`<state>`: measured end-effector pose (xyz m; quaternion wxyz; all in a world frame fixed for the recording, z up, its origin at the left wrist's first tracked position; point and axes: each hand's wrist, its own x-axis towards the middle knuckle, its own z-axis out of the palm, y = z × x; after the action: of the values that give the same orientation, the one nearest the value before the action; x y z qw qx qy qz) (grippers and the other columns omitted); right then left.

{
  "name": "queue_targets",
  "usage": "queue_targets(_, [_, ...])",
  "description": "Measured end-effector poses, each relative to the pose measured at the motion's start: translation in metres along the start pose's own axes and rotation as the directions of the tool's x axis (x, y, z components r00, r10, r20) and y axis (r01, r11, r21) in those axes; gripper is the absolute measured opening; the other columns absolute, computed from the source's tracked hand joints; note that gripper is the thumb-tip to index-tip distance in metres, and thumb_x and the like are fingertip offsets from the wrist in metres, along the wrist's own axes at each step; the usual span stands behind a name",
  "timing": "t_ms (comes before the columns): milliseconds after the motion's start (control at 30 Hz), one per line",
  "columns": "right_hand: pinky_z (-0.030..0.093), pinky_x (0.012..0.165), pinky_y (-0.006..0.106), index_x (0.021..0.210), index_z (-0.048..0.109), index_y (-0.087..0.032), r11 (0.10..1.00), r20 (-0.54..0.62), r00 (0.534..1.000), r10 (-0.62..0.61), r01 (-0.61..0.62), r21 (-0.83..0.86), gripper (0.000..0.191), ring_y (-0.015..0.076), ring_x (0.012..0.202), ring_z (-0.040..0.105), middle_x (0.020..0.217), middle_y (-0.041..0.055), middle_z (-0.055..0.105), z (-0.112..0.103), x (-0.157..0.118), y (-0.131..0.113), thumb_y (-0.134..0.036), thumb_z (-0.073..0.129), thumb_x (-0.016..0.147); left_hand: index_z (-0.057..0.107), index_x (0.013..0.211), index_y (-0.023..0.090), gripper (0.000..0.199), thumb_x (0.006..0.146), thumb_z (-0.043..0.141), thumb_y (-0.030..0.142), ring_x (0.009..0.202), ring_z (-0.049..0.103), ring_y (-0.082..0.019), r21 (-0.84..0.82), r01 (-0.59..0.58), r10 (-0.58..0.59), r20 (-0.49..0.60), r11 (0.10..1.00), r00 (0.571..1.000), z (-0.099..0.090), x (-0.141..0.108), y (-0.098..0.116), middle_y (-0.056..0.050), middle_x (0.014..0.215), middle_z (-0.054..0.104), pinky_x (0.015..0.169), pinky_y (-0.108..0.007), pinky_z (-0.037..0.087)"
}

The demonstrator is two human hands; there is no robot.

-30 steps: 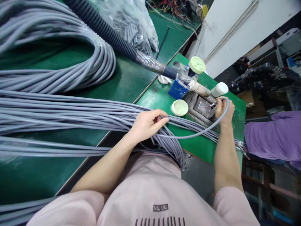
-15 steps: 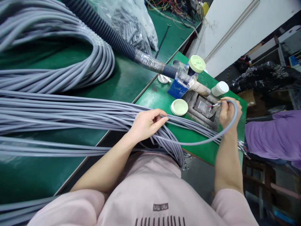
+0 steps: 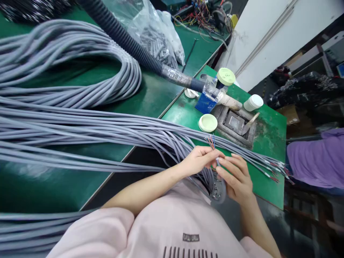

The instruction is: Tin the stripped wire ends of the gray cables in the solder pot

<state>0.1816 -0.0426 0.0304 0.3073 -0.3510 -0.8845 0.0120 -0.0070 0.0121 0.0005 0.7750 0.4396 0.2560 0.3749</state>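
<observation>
In front of my chest, both hands meet at the end of one grey cable [image 3: 218,162]. Thin orange, blue and dark wires [image 3: 211,142] fan out of that end above my fingers. My left hand [image 3: 200,157] is closed, pinching the cable just below the loose wires. The curled fingers of my right hand [image 3: 238,175] close on the same cable from the right, slightly lower. Under my hands, a bundle of grey cables [image 3: 172,138] bends down over the table edge. Beyond them, other cables with stripped reddish ends [image 3: 274,168] lie along the green table.
Behind the cables, a soot-marked solder pot [image 3: 232,123] has a scraper [image 3: 249,124] resting on it. Around it stand an open pale tub [image 3: 208,123], a white jar [image 3: 253,103] and a ribbed hose [image 3: 129,43]. Coiled cables [image 3: 126,77] fill the left; a person's purple sleeve [image 3: 317,157] is at right.
My right hand has come back from the solder pot toward my chest, beside my left hand. Both now hold a cable end with fanned wires; the scraper on the pot is uncovered.
</observation>
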Motion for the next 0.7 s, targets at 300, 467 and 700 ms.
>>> queue_targets(300, [0.048,0.1,0.053,0.127,0.061,-0.025,0.987,-0.02,0.997,0.076,-0.072,0.146,0.047,0.0265,0.119,0.056,0.124,0.0095,0.066,0.015,-0.03,-0.014,-0.004,0.053,0.086,0.075,0.09,0.01,0.049,0.082,0.063,0.057,0.054,0.05,-0.008,-0.006,0.053,-0.054,-0.066,0.999,0.996,0.005,-0.01,-0.007,-0.001,0.059,0.059,0.053,-0.019,0.039])
queue_targets(467, [0.053,0.081,0.038,0.111,0.063,-0.021,0.873,-0.03,0.907,0.421,-0.396,0.286,0.026,0.0209,0.093,0.065,0.1,0.0073,0.07,0.019,-0.03,-0.023,-0.011,0.056,0.087,0.068,0.063,0.011,0.046,0.083,0.064,0.052,0.057,0.055,-0.009,0.066,0.003,0.002,-0.073,0.998,0.997,0.009,-0.011,-0.009,-0.006,0.065,0.065,0.052,-0.019,0.041])
queue_targets(700, [0.041,0.055,0.023,0.073,0.059,-0.02,0.654,0.215,0.757,0.617,-0.645,0.395,0.026,0.0098,0.052,0.055,0.057,-0.0038,0.059,0.033,-0.025,-0.03,-0.024,0.048,0.096,0.056,0.055,0.014,0.048,0.082,0.064,0.053,0.052,0.061,-0.013,0.021,0.017,-0.016,-0.028,1.0,0.999,0.016,-0.014,-0.019,-0.003,0.054,0.061,0.052,-0.022,0.046])
